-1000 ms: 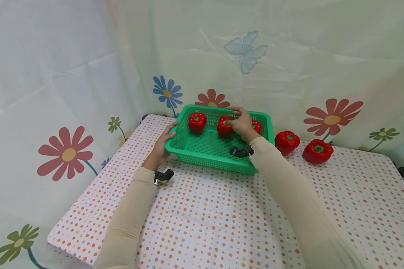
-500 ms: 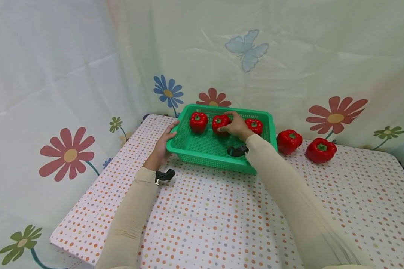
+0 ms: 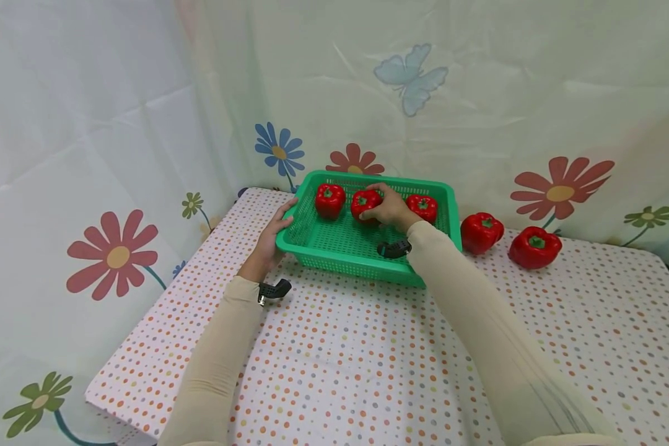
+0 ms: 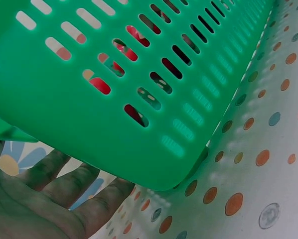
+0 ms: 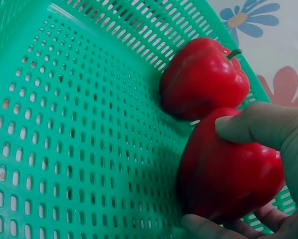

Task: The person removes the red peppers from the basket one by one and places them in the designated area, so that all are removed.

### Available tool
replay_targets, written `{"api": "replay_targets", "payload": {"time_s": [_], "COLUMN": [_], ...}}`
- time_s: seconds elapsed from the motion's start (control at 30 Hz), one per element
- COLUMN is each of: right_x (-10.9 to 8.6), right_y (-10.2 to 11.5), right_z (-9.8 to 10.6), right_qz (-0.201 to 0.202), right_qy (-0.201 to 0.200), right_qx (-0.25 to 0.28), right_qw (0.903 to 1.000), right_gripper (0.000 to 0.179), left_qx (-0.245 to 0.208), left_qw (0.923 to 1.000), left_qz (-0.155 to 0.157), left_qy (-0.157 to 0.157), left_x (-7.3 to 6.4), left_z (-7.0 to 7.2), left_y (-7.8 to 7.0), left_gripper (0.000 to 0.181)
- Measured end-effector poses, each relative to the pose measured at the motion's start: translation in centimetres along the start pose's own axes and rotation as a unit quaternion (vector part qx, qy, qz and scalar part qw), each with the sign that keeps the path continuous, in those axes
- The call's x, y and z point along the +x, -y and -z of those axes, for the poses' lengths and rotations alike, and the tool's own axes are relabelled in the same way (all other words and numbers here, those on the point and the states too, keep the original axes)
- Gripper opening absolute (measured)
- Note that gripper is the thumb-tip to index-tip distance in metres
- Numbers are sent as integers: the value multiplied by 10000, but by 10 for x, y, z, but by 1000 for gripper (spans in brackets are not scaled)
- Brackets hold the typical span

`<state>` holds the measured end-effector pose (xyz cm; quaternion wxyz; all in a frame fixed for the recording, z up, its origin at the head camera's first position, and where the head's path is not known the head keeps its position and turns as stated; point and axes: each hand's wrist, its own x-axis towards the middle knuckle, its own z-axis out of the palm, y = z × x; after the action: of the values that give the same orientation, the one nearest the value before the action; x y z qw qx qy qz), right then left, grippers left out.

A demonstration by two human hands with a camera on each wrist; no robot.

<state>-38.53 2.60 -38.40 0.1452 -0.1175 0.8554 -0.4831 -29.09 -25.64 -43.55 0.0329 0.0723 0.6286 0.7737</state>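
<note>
A green plastic basket (image 3: 345,262) with slotted walls stands near the back of the table, with three red bell peppers in it. My right hand (image 3: 389,207) grips the middle bell pepper (image 5: 223,174), thumb on one side and fingers round the other. Beside it in the basket sit the left bell pepper (image 3: 330,201) and the right bell pepper (image 3: 424,207), which my right hand partly hides. At the basket's left end, my left hand (image 3: 267,244) touches the outside and rim. Its fingers (image 4: 101,203) look fairly straight against the wall in the left wrist view.
Right of the basket, two more red bell peppers lie on the dotted tablecloth: a nearer-in pepper (image 3: 481,233) close to the basket wall and an outer pepper (image 3: 535,247). A flowered curtain (image 3: 479,93) hangs behind the table (image 3: 334,371).
My right hand has moved the middle bell pepper slightly left, nearer the left pepper, uncovering more of the right pepper. My left hand has stayed at the basket's left end.
</note>
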Motion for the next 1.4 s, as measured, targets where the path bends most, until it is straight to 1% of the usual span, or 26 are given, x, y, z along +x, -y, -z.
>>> {"api": "replay_targets", "payload": {"time_s": [0.13,0.27,0.4,0.57,0.7,0.8,0.9,0.97,1.1,1.2,1.27,1.3,1.33,1.37,1.4], "right_x": [-1,-6,-13,-25,-39,-53,-72,-87,-118,-141,-155,-162,-168,-175,-180], "right_y": [-1,-3,-2,5,17,23,20,16,8,0,-7,-11,-16,-22,-28], "right_z": [1,4,7,9,16,24,38,51,85,112,131,140,149,157,165], "right_qz": [-3,50,167,351,590,643,657,694,740,604,520,494,492,488,528], "right_qy": [41,-117,-276,-235,-137,-158,-265,-320,-481,-668,-811,-918,-987,-1104,-1218], "right_qx": [-149,-180,99,539,811,890,894,942,1028,1036,1218,1216,1389,1432,1589], "right_qw": [9999,9998,9994,9976,9949,9938,9935,9926,9908,9905,9879,9871,9842,9823,9783], "right_gripper": [72,69,70,68,64,65,66,66,65,65,66,67,67,67,67], "left_qx": [-30,-93,-86,-98,-157,-145,-127,-121,-79,-85,-91,-98,-116,-138,-148], "left_qw": [10000,9999,9999,9998,9998,9998,9998,9998,9999,9998,9998,9998,9998,9998,9998], "left_qz": [-4,-55,-104,-76,-70,-62,-17,6,29,31,15,12,2,1,1], "left_qy": [-37,13,107,132,135,122,143,130,114,166,177,176,163,144,132], "left_x": [-1,0,2,4,8,9,10,10,11,13,13,13,13,12,12], "left_z": [-1,-5,-8,-10,-10,-9,-10,-10,-8,-7,-6,-6,-6,-6,-6], "left_y": [1,4,5,7,8,10,11,11,10,8,7,7,7,7,6], "left_gripper": [49,50,50,50,50,50,50,50,50,51,51,51,51,50,50]}}
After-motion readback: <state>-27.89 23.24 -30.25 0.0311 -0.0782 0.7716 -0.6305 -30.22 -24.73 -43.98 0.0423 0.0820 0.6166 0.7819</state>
